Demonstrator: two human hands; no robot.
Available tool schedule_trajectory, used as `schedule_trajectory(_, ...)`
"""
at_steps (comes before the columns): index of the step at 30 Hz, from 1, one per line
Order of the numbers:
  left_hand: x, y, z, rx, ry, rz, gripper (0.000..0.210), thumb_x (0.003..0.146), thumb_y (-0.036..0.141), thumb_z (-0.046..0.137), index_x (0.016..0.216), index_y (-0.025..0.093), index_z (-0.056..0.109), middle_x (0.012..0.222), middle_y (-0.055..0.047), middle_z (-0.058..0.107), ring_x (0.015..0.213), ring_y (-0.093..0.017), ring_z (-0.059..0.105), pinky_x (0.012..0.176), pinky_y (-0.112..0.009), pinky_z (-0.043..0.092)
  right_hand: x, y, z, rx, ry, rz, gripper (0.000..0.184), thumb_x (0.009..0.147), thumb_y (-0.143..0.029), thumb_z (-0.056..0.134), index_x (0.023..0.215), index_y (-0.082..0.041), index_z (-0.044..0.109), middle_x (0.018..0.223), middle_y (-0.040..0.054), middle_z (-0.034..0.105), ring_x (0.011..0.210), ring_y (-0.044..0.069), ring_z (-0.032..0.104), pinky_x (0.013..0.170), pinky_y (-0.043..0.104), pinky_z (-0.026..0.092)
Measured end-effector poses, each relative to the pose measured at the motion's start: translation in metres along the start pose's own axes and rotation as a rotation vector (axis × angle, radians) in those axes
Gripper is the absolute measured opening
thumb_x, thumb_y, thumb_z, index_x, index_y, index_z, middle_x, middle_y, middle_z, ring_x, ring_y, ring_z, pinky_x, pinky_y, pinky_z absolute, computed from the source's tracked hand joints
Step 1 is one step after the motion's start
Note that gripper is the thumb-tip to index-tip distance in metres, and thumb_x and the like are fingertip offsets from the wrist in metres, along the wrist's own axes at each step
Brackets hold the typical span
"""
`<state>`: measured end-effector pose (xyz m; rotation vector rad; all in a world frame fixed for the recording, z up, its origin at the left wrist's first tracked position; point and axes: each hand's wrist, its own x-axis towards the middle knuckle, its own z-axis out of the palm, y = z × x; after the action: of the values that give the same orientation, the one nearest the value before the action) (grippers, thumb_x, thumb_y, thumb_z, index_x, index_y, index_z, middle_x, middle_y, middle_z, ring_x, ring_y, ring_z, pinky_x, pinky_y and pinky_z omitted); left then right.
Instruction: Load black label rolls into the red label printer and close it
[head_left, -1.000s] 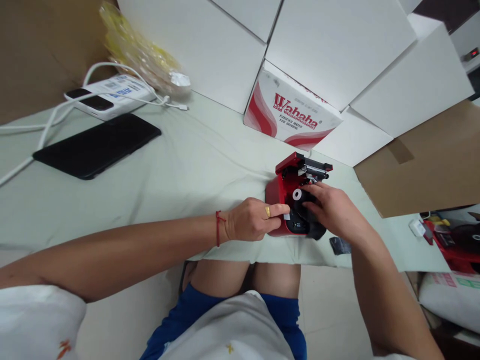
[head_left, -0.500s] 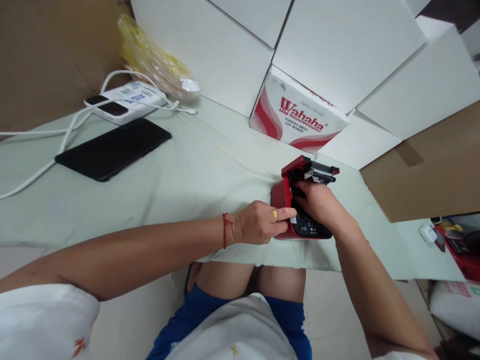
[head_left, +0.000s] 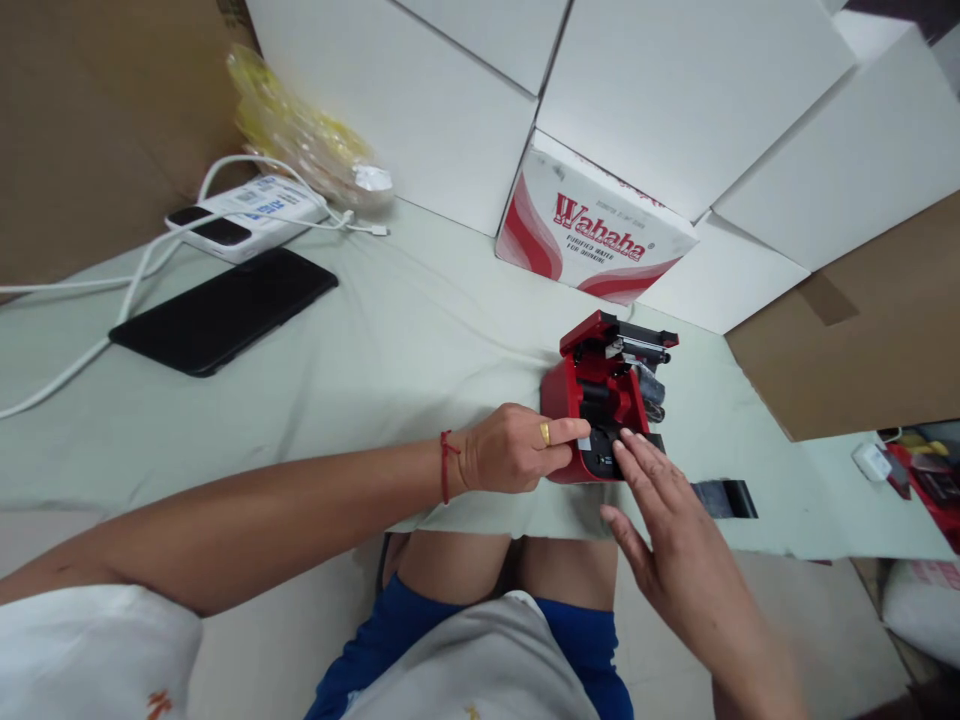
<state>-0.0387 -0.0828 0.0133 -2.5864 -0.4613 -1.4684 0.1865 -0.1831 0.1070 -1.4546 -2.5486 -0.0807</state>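
Observation:
A small red machine [head_left: 559, 390], which looks like a label printer, stands at the table's front edge with its lid [head_left: 596, 330] raised. Black rollers and a hollow show inside it. My left hand [head_left: 517, 447] grips its left front wall, fingers bent over the edge beside a small white tag. My right hand [head_left: 660, 490] is open, fingers stretched, tips on or just over the black front panel [head_left: 598, 455]; the contact is hard to judge. Dark rolls [head_left: 651, 395] lie against the machine's right side. A strip of black film [head_left: 724, 498] lies right of my right hand, partly hidden by it.
A Wahaha carton [head_left: 592, 230] stands behind the machine against white boxes [head_left: 675, 90]. A black phone [head_left: 225, 310], a white device [head_left: 247, 215] with cables and a plastic bag [head_left: 307, 140] lie at left. A brown carton [head_left: 855, 320] stands at right.
My right hand has come out of the machine's inside and moved toward me, its fingers now straightened. The black film and dark rolls have come into view. My left hand keeps its grip.

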Motion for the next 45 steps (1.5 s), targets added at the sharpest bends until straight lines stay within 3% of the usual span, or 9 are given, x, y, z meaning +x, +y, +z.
schedule_trajectory(7, 0.008, 0.002, -0.007, -0.090, -0.012, -0.065, 0.021, 0.084, 0.003, 0.044, 0.075, 0.018, 0.055, 0.112, -0.009, 0.078, 0.065, -0.011, 0.067, 0.059, -0.023, 0.052, -0.011, -0.011, 0.008, -0.010, 0.063, 0.040, 0.072, 0.103, -0.024, 0.052, 0.168, -0.028, 0.022, 0.162, 0.0140, 0.046, 0.148, 0.032, 0.048, 0.117, 0.061, 0.045)
schedule_trajectory(10, 0.022, 0.002, -0.019, -0.131, 0.010, -0.106, 0.022, 0.087, 0.004, 0.041, 0.076, 0.019, 0.053, 0.100, -0.007, 0.078, 0.074, -0.012, 0.070, 0.065, -0.023, 0.054, -0.014, -0.010, 0.006, 0.022, 0.098, 0.031, 0.071, 0.102, -0.021, 0.052, 0.167, -0.029, 0.024, 0.158, 0.0117, 0.052, 0.147, 0.030, 0.049, 0.120, 0.061, 0.042)
schedule_trajectory(14, 0.053, -0.008, -0.041, -0.136, 0.101, -0.384, 0.024, 0.093, 0.008, 0.037, 0.081, 0.020, 0.054, 0.089, -0.005, 0.074, 0.082, -0.015, 0.070, 0.076, -0.027, 0.055, -0.017, -0.003, 0.004, 0.045, 0.119, -0.003, 0.066, 0.101, -0.018, 0.053, 0.163, -0.031, 0.035, 0.149, 0.0090, 0.062, 0.138, 0.028, 0.059, 0.119, 0.058, 0.045)
schedule_trajectory(17, 0.079, -0.025, -0.051, -0.071, 0.144, -0.565, 0.019, 0.100, 0.017, 0.041, 0.101, 0.018, 0.059, 0.103, -0.007, 0.073, 0.098, -0.018, 0.070, 0.091, -0.034, 0.056, -0.017, 0.003, 0.003, 0.060, 0.130, -0.006, 0.062, 0.101, -0.018, 0.053, 0.160, -0.031, 0.040, 0.147, 0.0097, 0.063, 0.134, 0.027, 0.062, 0.117, 0.056, 0.048)
schedule_trajectory(22, 0.109, -0.048, -0.043, -0.174, 0.020, -0.595, 0.033, 0.108, 0.038, 0.037, 0.130, 0.018, 0.051, 0.131, -0.012, 0.068, 0.125, -0.022, 0.065, 0.105, -0.038, 0.052, -0.019, 0.006, 0.007, 0.095, 0.153, -0.006, 0.057, 0.102, -0.018, 0.051, 0.157, -0.030, 0.043, 0.148, 0.0106, 0.062, 0.134, 0.028, 0.062, 0.115, 0.058, 0.051)
schedule_trajectory(27, 0.114, -0.036, -0.038, -0.270, -0.131, -0.694, 0.038, 0.111, 0.044, 0.030, 0.119, 0.018, 0.056, 0.108, -0.008, 0.076, 0.104, -0.020, 0.074, 0.090, -0.032, 0.056, -0.025, 0.007, 0.014, 0.113, 0.169, -0.004, 0.058, 0.102, -0.018, 0.052, 0.158, -0.029, 0.043, 0.151, 0.0108, 0.060, 0.137, 0.029, 0.059, 0.114, 0.059, 0.050)
schedule_trajectory(35, 0.064, 0.009, -0.033, -0.089, -0.291, -0.421, 0.033, 0.109, 0.033, 0.038, 0.106, 0.019, 0.067, 0.093, -0.005, 0.081, 0.086, -0.016, 0.078, 0.079, -0.025, 0.058, -0.026, 0.007, 0.014, 0.150, 0.150, 0.019, 0.057, 0.101, -0.015, 0.051, 0.156, -0.028, 0.044, 0.152, 0.0099, 0.058, 0.140, 0.027, 0.056, 0.116, 0.056, 0.048)
schedule_trajectory(41, 0.042, 0.016, -0.020, -0.061, -0.163, -0.342, 0.021, 0.101, 0.018, 0.050, 0.112, 0.018, 0.068, 0.105, -0.005, 0.082, 0.095, -0.017, 0.079, 0.082, -0.026, 0.062, -0.018, 0.009, 0.006, 0.140, 0.173, -0.011, 0.041, 0.101, -0.017, 0.052, 0.142, -0.022, 0.057, 0.141, 0.0116, 0.066, 0.130, 0.027, 0.062, 0.112, 0.055, 0.051)
schedule_trajectory(45, 0.027, 0.019, -0.025, -0.166, -0.048, -0.220, 0.037, 0.095, 0.009, 0.046, 0.128, 0.017, 0.061, 0.116, -0.010, 0.079, 0.110, -0.019, 0.075, 0.096, -0.034, 0.062, -0.015, 0.012, 0.004, 0.129, 0.171, -0.023, 0.038, 0.103, -0.020, 0.053, 0.140, -0.021, 0.057, 0.138, 0.0119, 0.067, 0.126, 0.028, 0.063, 0.108, 0.054, 0.055)
